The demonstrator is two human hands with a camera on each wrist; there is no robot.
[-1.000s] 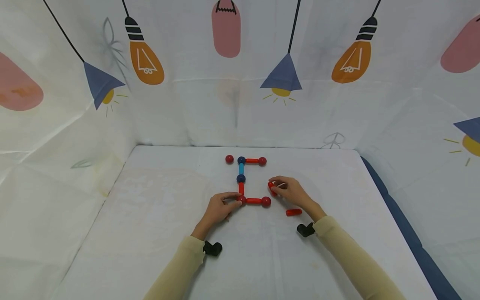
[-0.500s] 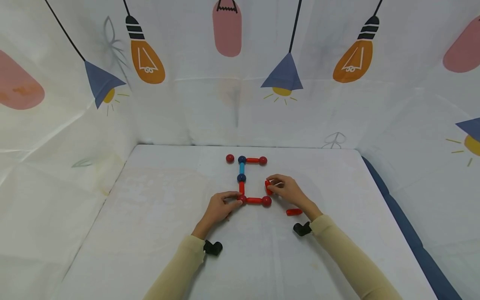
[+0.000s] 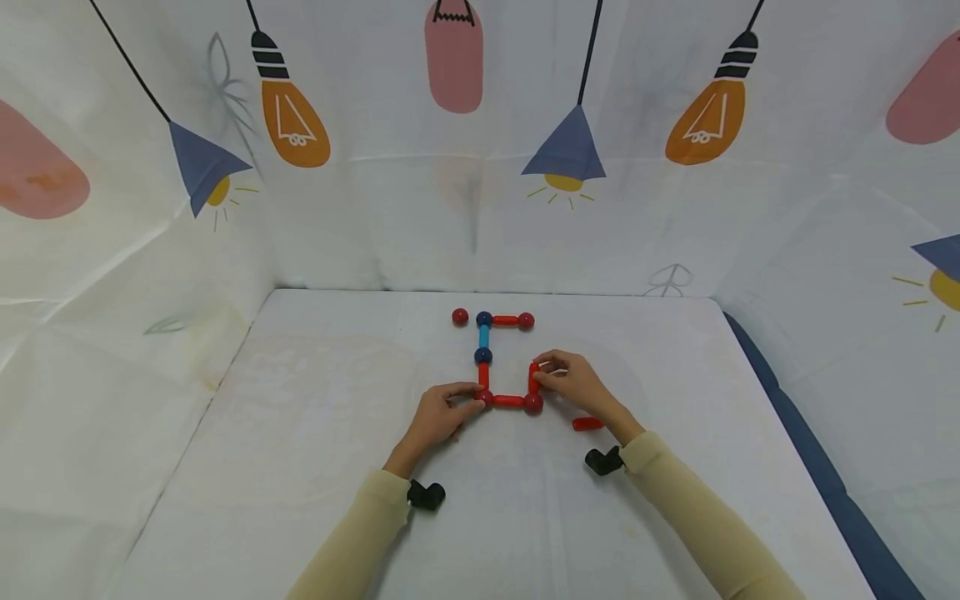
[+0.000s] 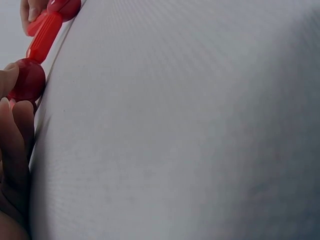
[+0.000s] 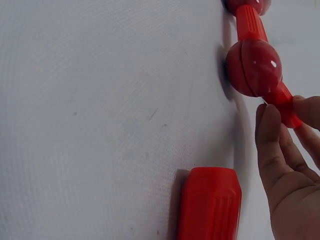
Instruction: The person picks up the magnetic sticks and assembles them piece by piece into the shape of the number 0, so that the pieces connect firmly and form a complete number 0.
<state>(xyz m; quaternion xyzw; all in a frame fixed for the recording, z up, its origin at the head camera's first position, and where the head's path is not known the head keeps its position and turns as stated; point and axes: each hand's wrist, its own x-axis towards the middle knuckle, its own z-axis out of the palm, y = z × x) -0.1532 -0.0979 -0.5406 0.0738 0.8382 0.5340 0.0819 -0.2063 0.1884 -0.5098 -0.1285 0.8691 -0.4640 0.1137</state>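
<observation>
Corner red ball [image 3: 485, 398] pinched by left hand [image 3: 442, 414], thumb against fingers. Red rod [image 3: 534, 380] pinched by right hand [image 3: 576, 383], near end set against side red ball [image 3: 533, 404]; firm seating can't be confirmed.

Done, apparently: both balls bridged by a red crossbar [image 3: 509, 402] between the hands; beyond left hand, red link [image 3: 483, 377], near blue ball [image 3: 483, 356], light-blue link [image 3: 483, 337], far blue ball [image 3: 484, 320], red top bar [image 3: 506, 321] and end ball [image 3: 527, 321] joined up.

Outstanding: held rod's far end unconnected; loose red ball [image 3: 460, 317] beyond left hand and spare red rod [image 3: 588, 423] beside right wrist unused on the counter [image 3: 337, 433].
</observation>
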